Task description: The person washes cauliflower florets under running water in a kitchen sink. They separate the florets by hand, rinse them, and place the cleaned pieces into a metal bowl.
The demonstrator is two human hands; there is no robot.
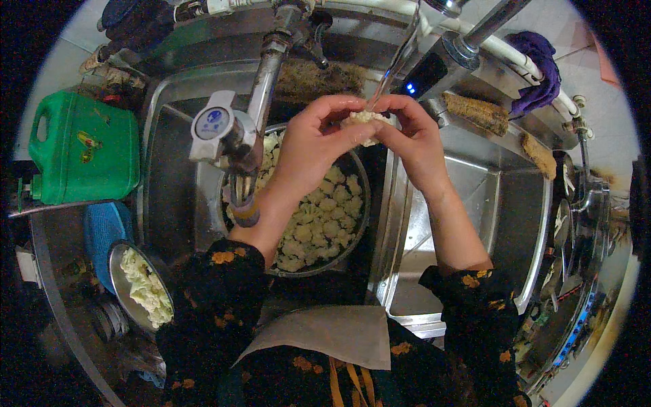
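Under a stream of running water, my left hand and my right hand both grip a piece of cauliflower between thumbs and fingers. Below and partly behind my left forearm, a large round metal bowl in the left sink basin holds many cauliflower florets. At the lower left, a smaller metal bowl holds more cauliflower. Parts of the held piece are hidden by my fingers.
A faucet with a white fitting reaches over my left forearm. The right basin lies beneath my right arm. A green plastic jug and a blue basket stand left. Worn sponge-like pieces and a purple cloth are at the right.
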